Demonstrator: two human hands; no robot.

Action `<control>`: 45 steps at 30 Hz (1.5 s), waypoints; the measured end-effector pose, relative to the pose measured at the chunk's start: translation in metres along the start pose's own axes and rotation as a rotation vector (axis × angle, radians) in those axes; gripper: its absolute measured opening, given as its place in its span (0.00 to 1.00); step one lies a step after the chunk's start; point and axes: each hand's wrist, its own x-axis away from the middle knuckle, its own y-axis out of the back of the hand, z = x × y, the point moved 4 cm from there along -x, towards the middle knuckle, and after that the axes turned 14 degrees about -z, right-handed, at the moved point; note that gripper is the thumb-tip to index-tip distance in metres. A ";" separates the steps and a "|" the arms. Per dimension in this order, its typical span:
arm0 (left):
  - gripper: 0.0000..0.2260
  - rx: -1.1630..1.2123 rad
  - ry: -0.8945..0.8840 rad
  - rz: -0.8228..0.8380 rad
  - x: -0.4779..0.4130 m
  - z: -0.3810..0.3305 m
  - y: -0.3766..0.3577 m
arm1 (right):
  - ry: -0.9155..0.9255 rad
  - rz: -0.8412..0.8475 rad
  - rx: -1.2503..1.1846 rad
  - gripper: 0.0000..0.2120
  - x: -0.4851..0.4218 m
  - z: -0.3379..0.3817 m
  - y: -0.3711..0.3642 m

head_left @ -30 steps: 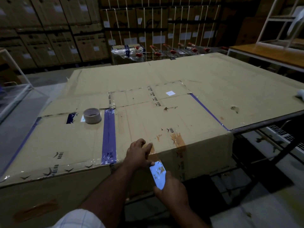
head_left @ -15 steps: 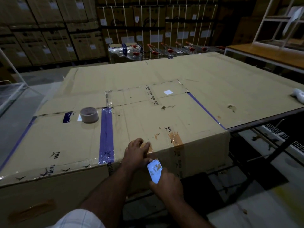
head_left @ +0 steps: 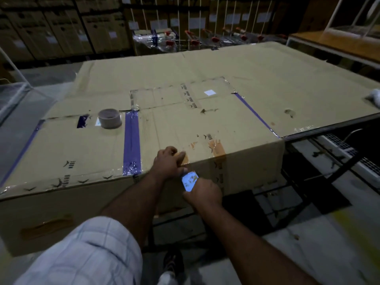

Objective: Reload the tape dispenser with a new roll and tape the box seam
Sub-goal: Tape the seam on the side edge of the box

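Observation:
A large flat cardboard box (head_left: 205,124) lies in front of me, its near top edge at my hands. My left hand (head_left: 166,163) presses flat on that edge, fingers over a brown tape patch, thumb at the upper end of a shiny pale-blue strip (head_left: 189,181) that looks like tape. My right hand (head_left: 204,192) is closed on the strip's lower end against the box's front face. A grey-brown tape roll (head_left: 110,118) sits on the box top to the left, beside a wide purple tape band (head_left: 131,140). No dispenser is visible.
The box overhangs a dark metal table edge (head_left: 329,128) at the right. A white object (head_left: 373,98) lies at the far right of the cardboard sheet. Stacked cartons (head_left: 61,27) and shopping carts (head_left: 205,38) stand behind; a wooden table (head_left: 329,41) is at back right.
My right hand has moved up toward my left hand, so less of the shiny strip shows between them. The left hand stays pressed on the box edge.

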 end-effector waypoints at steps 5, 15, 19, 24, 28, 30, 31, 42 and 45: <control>0.34 -0.075 -0.023 0.011 0.002 -0.005 -0.003 | 0.063 0.033 0.058 0.15 -0.006 0.011 0.009; 0.35 -0.119 -0.054 0.094 -0.002 -0.007 0.005 | 0.072 0.082 0.171 0.19 -0.013 0.024 0.022; 0.35 -0.119 -0.078 0.088 -0.003 -0.006 0.008 | 0.071 0.137 0.183 0.18 -0.019 0.034 0.034; 0.33 -0.090 -0.100 0.063 -0.001 -0.005 0.009 | -0.012 0.375 0.355 0.19 0.009 -0.008 0.005; 0.33 -0.088 -0.097 0.053 -0.004 -0.002 0.006 | -0.064 0.330 0.304 0.21 0.007 -0.017 0.010; 0.34 -0.098 -0.075 0.066 -0.004 -0.003 0.008 | 0.010 0.292 0.286 0.21 -0.002 -0.002 0.025; 0.35 -0.089 -0.058 0.068 -0.004 -0.005 0.009 | 0.046 0.270 0.284 0.20 -0.007 0.008 0.036; 0.25 1.242 0.619 0.164 -0.032 -0.006 0.082 | 0.032 -0.016 -0.075 0.17 -0.077 0.065 0.148; 0.27 1.503 0.627 0.136 -0.035 -0.020 0.115 | 0.042 -0.140 -0.360 0.20 -0.096 0.063 0.163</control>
